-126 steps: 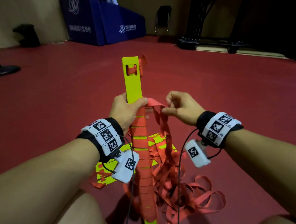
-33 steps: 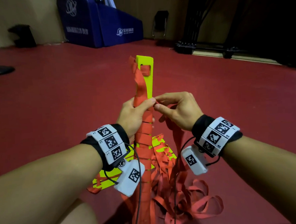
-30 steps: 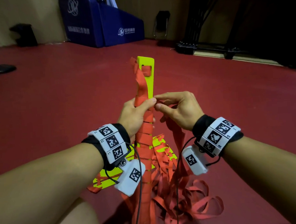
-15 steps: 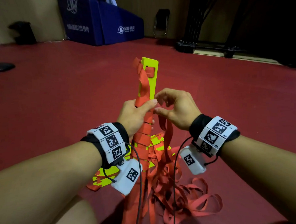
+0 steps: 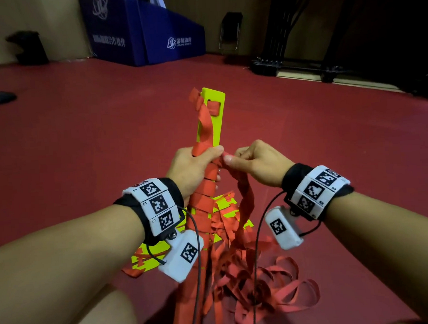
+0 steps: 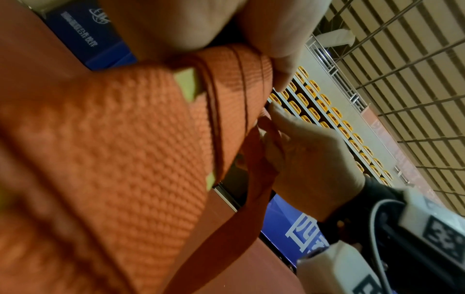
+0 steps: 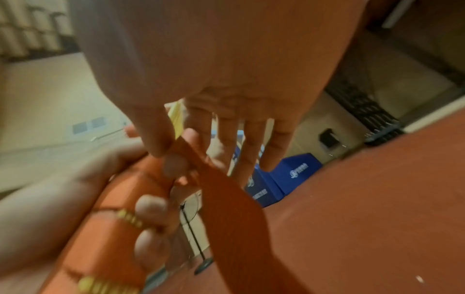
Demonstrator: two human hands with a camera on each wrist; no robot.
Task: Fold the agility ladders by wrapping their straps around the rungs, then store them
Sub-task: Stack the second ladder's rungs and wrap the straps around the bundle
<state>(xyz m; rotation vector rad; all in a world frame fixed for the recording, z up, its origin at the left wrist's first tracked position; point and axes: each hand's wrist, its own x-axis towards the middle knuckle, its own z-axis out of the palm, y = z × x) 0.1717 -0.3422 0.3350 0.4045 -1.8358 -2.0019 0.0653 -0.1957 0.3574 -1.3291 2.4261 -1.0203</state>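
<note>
While left hand [image 5: 192, 169] grips rungs [image 5: 210, 127], right hand [image 5: 256, 164] pinches strap [image 5: 244, 197].

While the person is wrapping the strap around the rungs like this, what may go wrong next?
The loose strap runs down into a tangled pile on the floor, so it may snag or knot while being pulled. The left hand grips only the middle of the rung bundle; if it relaxes, the wraps may loosen.

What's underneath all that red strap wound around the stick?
Yellow-green rungs: the top end sticks out bare above the red strap, and slivers show between wraps. How many rungs are stacked inside is hidden.
</note>
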